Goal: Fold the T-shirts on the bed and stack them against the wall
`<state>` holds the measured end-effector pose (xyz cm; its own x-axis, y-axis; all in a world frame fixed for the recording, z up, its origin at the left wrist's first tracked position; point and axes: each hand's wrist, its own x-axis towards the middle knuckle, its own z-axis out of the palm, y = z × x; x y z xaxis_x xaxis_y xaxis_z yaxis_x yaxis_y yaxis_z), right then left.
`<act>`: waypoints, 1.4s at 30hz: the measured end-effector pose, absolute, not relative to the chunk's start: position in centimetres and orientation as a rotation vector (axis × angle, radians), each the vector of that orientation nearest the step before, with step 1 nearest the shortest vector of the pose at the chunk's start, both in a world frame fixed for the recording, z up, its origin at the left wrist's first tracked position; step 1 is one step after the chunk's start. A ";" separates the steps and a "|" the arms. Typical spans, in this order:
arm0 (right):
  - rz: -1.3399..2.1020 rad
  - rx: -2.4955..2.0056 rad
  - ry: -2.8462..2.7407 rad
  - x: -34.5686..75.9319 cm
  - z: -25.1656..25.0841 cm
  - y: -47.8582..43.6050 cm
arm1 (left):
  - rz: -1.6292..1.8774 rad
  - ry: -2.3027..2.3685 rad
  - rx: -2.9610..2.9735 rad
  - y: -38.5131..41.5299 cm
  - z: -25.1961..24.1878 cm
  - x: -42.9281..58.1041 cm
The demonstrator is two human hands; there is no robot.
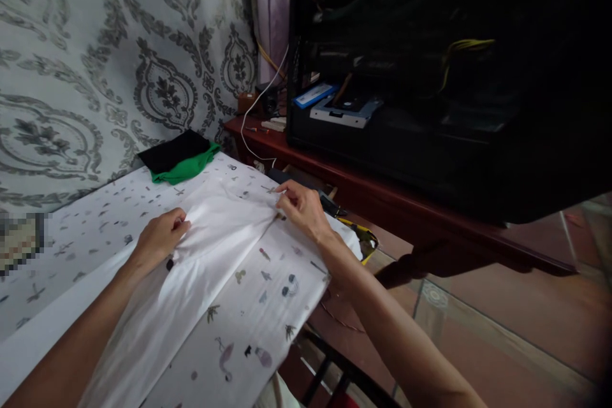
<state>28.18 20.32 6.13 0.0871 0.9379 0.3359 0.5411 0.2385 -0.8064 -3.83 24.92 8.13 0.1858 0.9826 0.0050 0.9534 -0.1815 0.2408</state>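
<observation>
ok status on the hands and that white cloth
Left hand pinching white cloth, right hand pinching its other side. Cloth spread over printed sheet. Folded black and green cloths beyond, apart from hands.

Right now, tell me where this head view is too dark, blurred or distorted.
Head view: the black cabinet at upper right is underexposed, its inside barely readable; the white cloth mid-frame is evenly lit and sharp; a pixelated patch masks the left edge.
</observation>
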 end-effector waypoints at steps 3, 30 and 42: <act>0.493 -1.431 -1.463 28.5 6.2 20.4 | 0.229 1.887 2.248 24.8 8.3 -3.6; 0.685 -1.646 -1.952 28.8 7.2 19.9 | 0.454 1.905 2.136 23.6 8.1 -3.6; 0.599 -1.801 -1.920 28.0 7.5 20.0 | 0.036 2.157 2.279 24.1 8.3 -2.2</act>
<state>28.00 19.98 7.55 -0.0568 0.9981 0.0221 0.8086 0.0590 -0.5854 -2.21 24.12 8.26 0.0548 0.9984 0.0148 0.9983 -0.0550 0.0181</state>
